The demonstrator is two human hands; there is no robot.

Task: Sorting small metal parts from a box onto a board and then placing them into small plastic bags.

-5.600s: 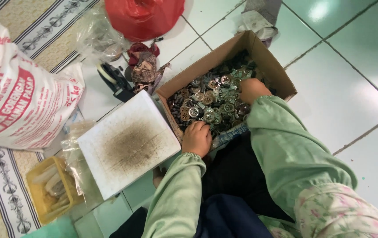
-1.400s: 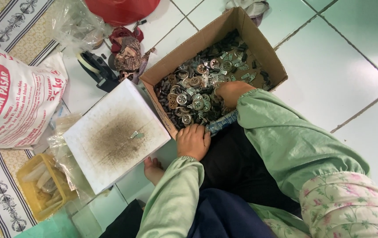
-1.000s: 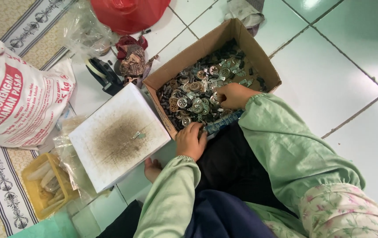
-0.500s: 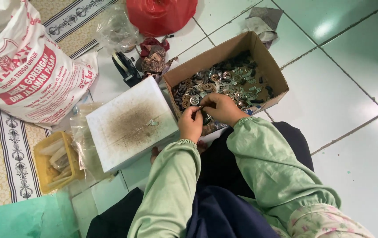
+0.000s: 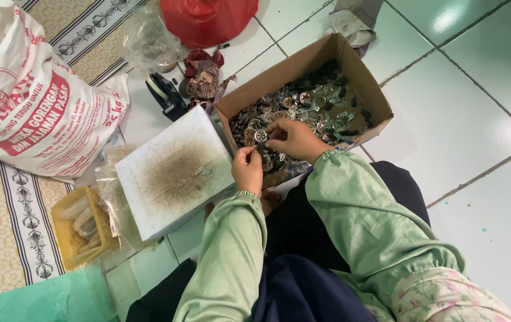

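L hand point(image 5: 247, 170) and R hand point(image 5: 294, 138) meet at the near edge of the box point(image 5: 366, 77), fingers pinched together on a small metal part point(image 5: 262, 136); exact grip is too small to tell. The box sits on the tile floor, full of round metal parts point(image 5: 315, 110). A white board point(image 5: 175, 170) lies just left of it, one tiny piece point(image 5: 200, 172) resting on top. Step looks like picking or fitting single parts. Next move prob. needs a fine fingertip grip and a steady lift w/o snagging neighbours.
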